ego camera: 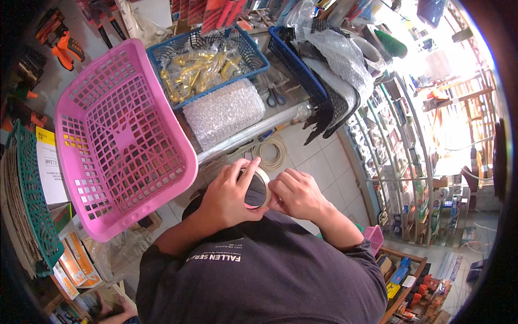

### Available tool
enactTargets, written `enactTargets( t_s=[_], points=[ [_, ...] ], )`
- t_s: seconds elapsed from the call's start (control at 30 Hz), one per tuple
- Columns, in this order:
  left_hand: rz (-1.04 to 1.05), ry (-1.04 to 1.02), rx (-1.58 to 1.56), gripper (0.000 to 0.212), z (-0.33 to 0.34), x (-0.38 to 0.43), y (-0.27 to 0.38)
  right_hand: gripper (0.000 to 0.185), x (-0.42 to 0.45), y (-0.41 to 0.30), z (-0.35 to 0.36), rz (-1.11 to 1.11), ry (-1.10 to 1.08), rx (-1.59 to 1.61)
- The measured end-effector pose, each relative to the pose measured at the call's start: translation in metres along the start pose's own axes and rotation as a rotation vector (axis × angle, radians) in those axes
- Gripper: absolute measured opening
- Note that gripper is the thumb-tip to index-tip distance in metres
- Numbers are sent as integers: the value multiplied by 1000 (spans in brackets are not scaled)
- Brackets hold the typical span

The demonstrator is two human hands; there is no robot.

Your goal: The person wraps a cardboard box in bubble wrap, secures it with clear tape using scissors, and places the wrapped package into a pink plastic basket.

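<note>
My left hand (231, 196) holds a roll of adhesive tape (266, 188) upright in front of my dark T-shirt, its fingers and thumb around the ring. Against the roll's right side, my right hand (298, 193) has its fingers curled and pinched at the tape's outer edge. Whether a tape end is lifted there is hidden by the fingers. Beyond the hands, a bubble-wrapped parcel (224, 112) lies on the counter near its metal front rail (251, 131). Scissors with dark handles (276, 98) lie to the right of the parcel.
A large pink plastic basket (125, 138) stands at left. Behind the parcel, a blue basket (255, 60) holds bagged gold-coloured fittings (202, 67). Bubble wrap (340, 60) hangs over a darker blue basket (297, 67). Coiled cable (270, 153) lies below. Another person's bare limbs (117, 308) show lower left.
</note>
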State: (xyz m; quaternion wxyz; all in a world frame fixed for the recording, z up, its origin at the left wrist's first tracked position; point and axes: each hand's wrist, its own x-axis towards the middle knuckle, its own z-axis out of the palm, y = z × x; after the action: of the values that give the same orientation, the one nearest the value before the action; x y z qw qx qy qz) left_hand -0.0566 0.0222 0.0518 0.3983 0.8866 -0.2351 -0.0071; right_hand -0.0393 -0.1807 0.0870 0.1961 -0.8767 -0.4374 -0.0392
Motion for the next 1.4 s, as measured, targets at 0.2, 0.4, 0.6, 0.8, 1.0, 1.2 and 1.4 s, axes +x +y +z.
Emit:
enactTargets(
  t_s=[0.2,0.4,0.6,0.8,1.0,1.2,1.4],
  points=[
    [-33,-74,-22,96,5,-2,1,20,4,13,-13,70,121,54],
    [13,88,-220,92,6,4,-6,16,-6,10,2,402,230,505],
    [23,187,-356,94,18,4,-11,23,-19,-3,25,517,119,993],
    [146,177,-291,92,17,8,-16,19,-22,-3,28,595,-16,1062],
    [179,203,-210,91,14,8,-11,21,-18,-5,33,600,22,1440],
    [109,175,-258,93,12,8,-10,21,-16,-6,32,630,24,1523],
    [85,150,-265,84,3,4,-19,25,-9,-7,22,777,-22,1394]
  ],
)
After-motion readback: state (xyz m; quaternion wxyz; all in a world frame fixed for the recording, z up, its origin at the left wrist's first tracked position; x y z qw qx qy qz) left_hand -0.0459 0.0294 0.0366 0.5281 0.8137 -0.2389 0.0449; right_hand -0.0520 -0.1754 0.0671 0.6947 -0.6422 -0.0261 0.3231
